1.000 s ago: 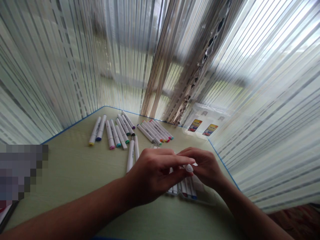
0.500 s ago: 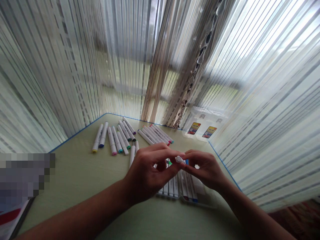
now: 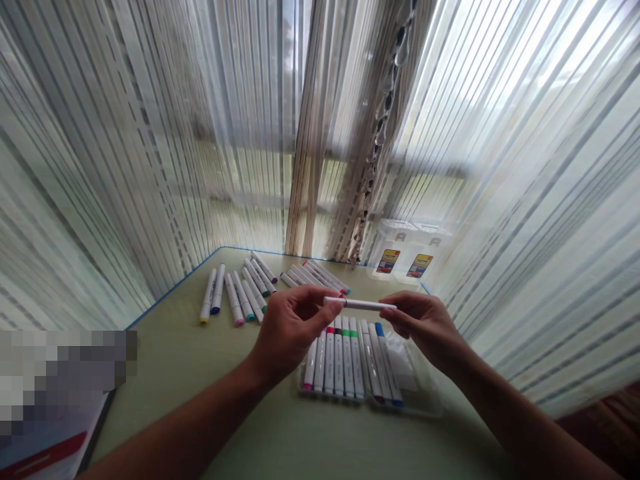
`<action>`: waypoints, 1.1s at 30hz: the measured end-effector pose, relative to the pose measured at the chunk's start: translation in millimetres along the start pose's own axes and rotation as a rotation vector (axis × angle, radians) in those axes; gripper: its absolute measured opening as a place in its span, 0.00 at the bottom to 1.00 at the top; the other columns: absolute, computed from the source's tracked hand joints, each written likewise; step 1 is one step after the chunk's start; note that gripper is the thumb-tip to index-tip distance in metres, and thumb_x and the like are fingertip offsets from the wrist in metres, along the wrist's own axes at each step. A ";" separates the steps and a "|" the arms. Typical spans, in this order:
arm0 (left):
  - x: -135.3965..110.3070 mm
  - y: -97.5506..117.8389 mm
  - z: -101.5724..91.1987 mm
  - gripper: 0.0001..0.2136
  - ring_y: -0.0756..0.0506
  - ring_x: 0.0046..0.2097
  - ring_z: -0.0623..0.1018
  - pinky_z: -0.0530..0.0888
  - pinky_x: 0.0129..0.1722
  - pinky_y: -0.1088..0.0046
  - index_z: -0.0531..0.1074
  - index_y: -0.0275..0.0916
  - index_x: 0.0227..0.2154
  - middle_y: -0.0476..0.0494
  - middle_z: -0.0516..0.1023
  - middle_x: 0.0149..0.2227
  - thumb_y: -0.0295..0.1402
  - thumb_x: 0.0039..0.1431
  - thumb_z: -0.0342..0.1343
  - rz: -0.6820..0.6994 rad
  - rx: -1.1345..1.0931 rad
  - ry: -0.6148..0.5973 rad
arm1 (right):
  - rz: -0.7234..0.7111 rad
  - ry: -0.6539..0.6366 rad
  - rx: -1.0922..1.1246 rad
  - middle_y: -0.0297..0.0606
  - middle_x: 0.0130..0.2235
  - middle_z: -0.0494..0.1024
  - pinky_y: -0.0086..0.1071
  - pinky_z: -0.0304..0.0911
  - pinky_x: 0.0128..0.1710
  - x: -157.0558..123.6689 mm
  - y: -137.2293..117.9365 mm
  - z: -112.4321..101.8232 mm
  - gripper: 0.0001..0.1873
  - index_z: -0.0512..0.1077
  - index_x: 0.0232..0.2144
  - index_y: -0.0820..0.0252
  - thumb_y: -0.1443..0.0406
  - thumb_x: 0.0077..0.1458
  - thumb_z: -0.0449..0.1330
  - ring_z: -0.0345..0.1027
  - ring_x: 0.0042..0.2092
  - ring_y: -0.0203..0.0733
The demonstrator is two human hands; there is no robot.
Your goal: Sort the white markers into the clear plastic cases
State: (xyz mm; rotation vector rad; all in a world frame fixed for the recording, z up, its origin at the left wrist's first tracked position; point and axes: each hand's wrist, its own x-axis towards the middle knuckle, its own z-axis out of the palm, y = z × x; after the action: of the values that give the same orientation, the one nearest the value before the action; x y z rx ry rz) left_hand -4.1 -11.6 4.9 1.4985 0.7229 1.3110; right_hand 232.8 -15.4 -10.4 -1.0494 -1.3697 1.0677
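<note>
The left hand is pinching one end of a white marker between thumb and forefinger, its other fingers curling loosely into the palm. The right hand is gripping the opposite end with its fingertips, so both hands are closing on the same marker, one at each end. The marker is lying level in the air between them, above the table and over the far end of a clear case. Both forearms are reaching in from the lower edge and angling towards each other, wrists raised off the table. A row of capped markers is lying side by side in the case, just below the hands, their coloured caps pointing both ways. Further off, loose markers are lying in a spread near the table's far left edge, and another bunch is lying by the back corner. Two clear labelled tubs are standing at the right rear, against the striped curtain
</note>
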 end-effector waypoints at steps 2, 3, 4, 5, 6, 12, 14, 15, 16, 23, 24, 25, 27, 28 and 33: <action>-1.9 2.5 1.4 0.11 0.56 0.21 0.66 0.63 0.18 0.82 0.77 0.31 0.36 0.51 0.72 0.21 0.32 0.51 0.65 0.018 0.002 -0.007 | 0.037 -0.072 -0.041 0.32 0.20 0.71 0.25 0.51 0.17 -1.0 -1.4 3.1 0.13 0.79 0.31 0.63 0.60 0.44 0.71 0.56 0.20 0.29; -3.0 3.7 2.0 0.11 0.55 0.21 0.68 0.64 0.19 0.82 0.78 0.31 0.36 0.50 0.73 0.21 0.32 0.51 0.65 0.034 0.020 -0.011 | 0.053 -0.111 -0.062 0.33 0.21 0.72 0.25 0.52 0.18 -1.5 -2.1 4.6 0.13 0.79 0.31 0.63 0.60 0.44 0.71 0.57 0.21 0.29; -4.2 4.8 2.7 0.11 0.55 0.22 0.69 0.65 0.20 0.81 0.78 0.32 0.36 0.49 0.74 0.22 0.32 0.51 0.65 0.053 0.050 -0.016 | 0.063 -0.149 -0.080 0.34 0.22 0.73 0.25 0.53 0.19 -2.0 -2.5 6.0 0.13 0.79 0.31 0.63 0.60 0.45 0.70 0.59 0.21 0.30; -5.5 5.9 3.4 0.10 0.54 0.23 0.69 0.66 0.21 0.81 0.78 0.32 0.36 0.48 0.75 0.23 0.32 0.51 0.65 0.080 0.084 -0.021 | 0.065 -0.180 -0.092 0.34 0.23 0.74 0.25 0.54 0.19 -2.2 -2.8 7.2 0.13 0.79 0.31 0.63 0.60 0.45 0.70 0.60 0.22 0.30; -6.9 6.8 4.2 0.10 0.54 0.23 0.70 0.67 0.22 0.80 0.78 0.32 0.35 0.47 0.75 0.24 0.32 0.51 0.65 0.110 0.117 -0.030 | 0.062 -0.205 -0.099 0.35 0.24 0.75 0.25 0.55 0.20 -2.3 -2.7 8.0 0.12 0.79 0.31 0.63 0.61 0.45 0.70 0.61 0.22 0.30; -12.9 10.6 7.7 0.10 0.54 0.24 0.70 0.68 0.23 0.79 0.80 0.34 0.36 0.45 0.77 0.28 0.31 0.50 0.65 0.225 0.196 -0.097 | 0.053 -0.269 -0.102 0.37 0.27 0.78 0.26 0.58 0.22 -2.1 -2.1 7.2 0.11 0.80 0.32 0.63 0.63 0.45 0.71 0.63 0.24 0.31; -12.5 11.0 6.8 0.09 0.54 0.23 0.69 0.68 0.23 0.79 0.80 0.33 0.35 0.46 0.76 0.26 0.32 0.51 0.64 0.223 0.223 -0.087 | 0.064 -0.259 -0.123 0.37 0.26 0.77 0.26 0.58 0.22 -1.6 -1.5 3.8 0.12 0.80 0.32 0.64 0.63 0.45 0.71 0.63 0.24 0.31; -11.6 10.7 5.8 0.09 0.54 0.23 0.69 0.68 0.23 0.79 0.80 0.33 0.35 0.46 0.76 0.25 0.33 0.52 0.64 0.209 0.240 -0.079 | 0.064 -0.239 -0.132 0.37 0.25 0.76 0.25 0.58 0.21 -1.0 -0.8 1.4 0.12 0.80 0.32 0.64 0.63 0.45 0.71 0.63 0.23 0.31; -10.4 9.7 4.4 0.10 0.54 0.22 0.69 0.68 0.23 0.79 0.79 0.33 0.36 0.47 0.76 0.25 0.33 0.53 0.63 0.186 0.260 -0.070 | 0.057 -0.207 -0.134 0.36 0.24 0.76 0.25 0.58 0.21 -0.2 0.1 -1.3 0.11 0.80 0.32 0.64 0.63 0.45 0.71 0.63 0.23 0.31; 2.2 -9.4 -7.4 0.08 0.51 0.28 0.73 0.68 0.29 0.76 0.80 0.39 0.37 0.48 0.80 0.30 0.35 0.57 0.59 0.090 0.568 -0.174 | -0.141 0.029 0.025 0.29 0.20 0.70 0.22 0.54 0.18 -2.5 -2.3 -2.5 0.09 0.79 0.33 0.58 0.68 0.46 0.71 0.60 0.20 0.28; 3.5 -12.2 -8.1 0.07 0.50 0.29 0.74 0.68 0.30 0.75 0.80 0.40 0.35 0.48 0.80 0.30 0.34 0.56 0.60 0.102 0.616 -0.215 | -0.173 0.031 0.016 0.29 0.20 0.71 0.23 0.54 0.18 -5.8 -5.4 2.1 0.08 0.79 0.32 0.57 0.68 0.46 0.70 0.60 0.20 0.28; 4.4 -14.6 -8.3 0.06 0.50 0.30 0.75 0.68 0.32 0.75 0.80 0.40 0.35 0.48 0.80 0.31 0.32 0.56 0.60 0.116 0.650 -0.255 | -0.208 0.024 -0.008 0.30 0.21 0.71 0.23 0.54 0.17 -9.7 -8.9 7.4 0.08 0.78 0.32 0.57 0.69 0.45 0.70 0.61 0.20 0.28; 5.5 -17.6 -8.1 0.06 0.48 0.35 0.76 0.69 0.37 0.74 0.80 0.40 0.35 0.47 0.80 0.33 0.29 0.55 0.61 0.148 0.677 -0.311 | -0.303 0.001 -0.095 0.32 0.25 0.73 0.24 0.59 0.21 -18.6 -16.0 18.6 0.09 0.79 0.32 0.58 0.71 0.45 0.70 0.65 0.24 0.31; 5.7 -18.2 -7.7 0.06 0.48 0.37 0.77 0.69 0.39 0.73 0.80 0.40 0.35 0.47 0.80 0.34 0.28 0.54 0.61 0.164 0.678 -0.326 | -0.363 -0.020 -0.144 0.34 0.27 0.74 0.26 0.62 0.24 -23.1 -19.3 23.7 0.10 0.79 0.33 0.58 0.72 0.45 0.70 0.67 0.27 0.33; 4.5 -15.6 -4.0 0.06 0.47 0.40 0.77 0.70 0.42 0.73 0.79 0.39 0.36 0.45 0.79 0.36 0.27 0.56 0.60 0.224 0.678 -0.324 | -0.610 -0.122 -0.316 0.36 0.29 0.75 0.27 0.64 0.26 -39.0 -29.6 36.6 0.14 0.79 0.37 0.62 0.74 0.45 0.69 0.68 0.26 0.33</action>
State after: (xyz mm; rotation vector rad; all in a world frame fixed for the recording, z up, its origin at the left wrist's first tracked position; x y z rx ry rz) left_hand -4.3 -1.1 -8.1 2.3287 0.8455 0.9773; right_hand 197.6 -61.6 8.6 -0.7085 -1.8420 0.4771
